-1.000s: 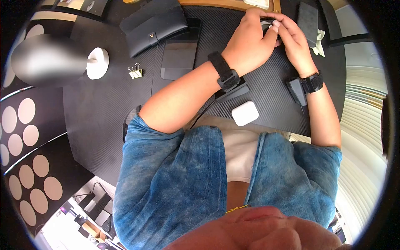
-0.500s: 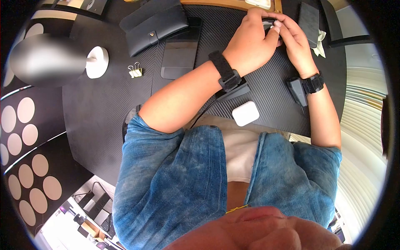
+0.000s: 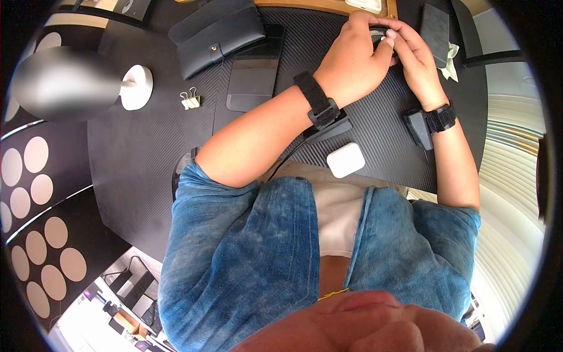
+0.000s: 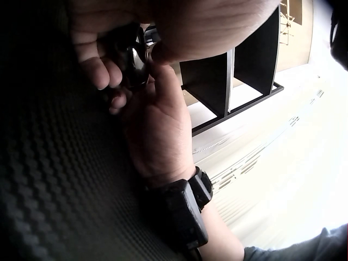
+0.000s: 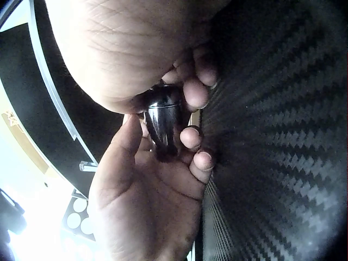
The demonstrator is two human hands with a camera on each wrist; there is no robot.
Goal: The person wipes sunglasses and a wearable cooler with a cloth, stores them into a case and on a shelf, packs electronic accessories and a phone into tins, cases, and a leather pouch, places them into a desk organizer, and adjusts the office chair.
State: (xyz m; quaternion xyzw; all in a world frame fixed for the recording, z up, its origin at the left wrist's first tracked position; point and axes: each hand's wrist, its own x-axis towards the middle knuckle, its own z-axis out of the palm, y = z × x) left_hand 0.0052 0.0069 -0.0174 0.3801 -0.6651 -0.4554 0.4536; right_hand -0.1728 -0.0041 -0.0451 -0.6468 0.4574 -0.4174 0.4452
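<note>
At the far right of the table, both hands meet around a small glossy black object (image 5: 163, 122). It has rounded, tapering sides and a seam near one end; its kind is hard to tell. My left hand (image 3: 355, 61) grips it from the left, back of the hand up. From the other side my right hand (image 3: 417, 61) holds it, thumb close to the left thumb. Seen from the left wrist, the shiny object (image 4: 136, 62) lies between the curled fingers of the two hands. Fingers cover much of it.
Left of the hands lie a black snap pouch (image 3: 220, 44), a dark phone (image 3: 252, 79) and a binder clip (image 3: 190, 101). A white rounded case (image 3: 346, 159) sits near the body. A dark box (image 3: 434, 32) and a crumpled tissue (image 3: 450, 63) flank the right hand.
</note>
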